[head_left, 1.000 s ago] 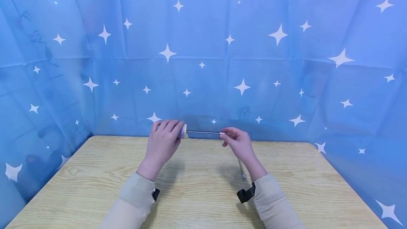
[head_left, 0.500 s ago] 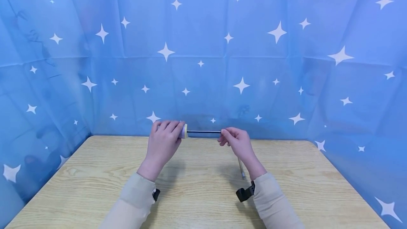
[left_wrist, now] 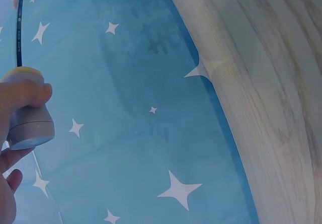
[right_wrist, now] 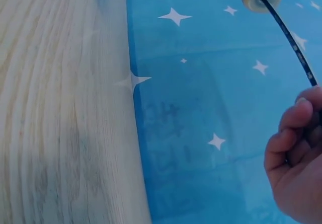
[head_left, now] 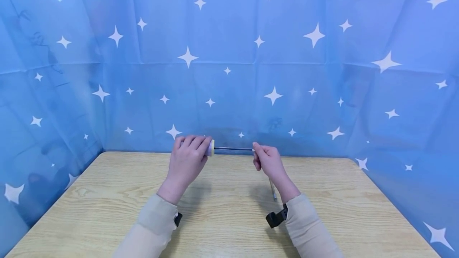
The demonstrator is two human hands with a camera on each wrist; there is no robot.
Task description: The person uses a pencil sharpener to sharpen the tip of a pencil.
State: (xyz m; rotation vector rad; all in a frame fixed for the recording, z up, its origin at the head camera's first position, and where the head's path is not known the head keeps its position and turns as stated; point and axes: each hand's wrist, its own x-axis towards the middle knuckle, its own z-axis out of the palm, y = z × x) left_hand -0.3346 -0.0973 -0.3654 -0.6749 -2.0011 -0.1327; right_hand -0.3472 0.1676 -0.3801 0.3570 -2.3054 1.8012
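Observation:
In the head view my left hand (head_left: 187, 160) grips a small lilac pencil sharpener (head_left: 211, 148) with a pale yellow end, held sideways above the far part of the table. A dark pencil (head_left: 233, 149) runs from the hole in that end across to my right hand (head_left: 269, 161), which pinches its other end. The left wrist view shows the thumb and fingers wrapped about the sharpener's waisted body (left_wrist: 30, 126). White print shows along the pencil's shaft (right_wrist: 294, 45) in the right wrist view; its tip is hidden inside the sharpener.
A second, light-coloured pencil (head_left: 273, 189) lies on the wooden table (head_left: 222, 210) beside my right wrist, partly covered by it. Blue cloth (head_left: 229, 31) with white stars hangs behind the table and along both sides. Black wrist cameras (head_left: 276, 219) sit at the sleeves.
My right hand has turned about the pencil's end, its thumb now higher and the fingers more tucked under. Both hands have shifted slightly right, the pencil still in the sharpener.

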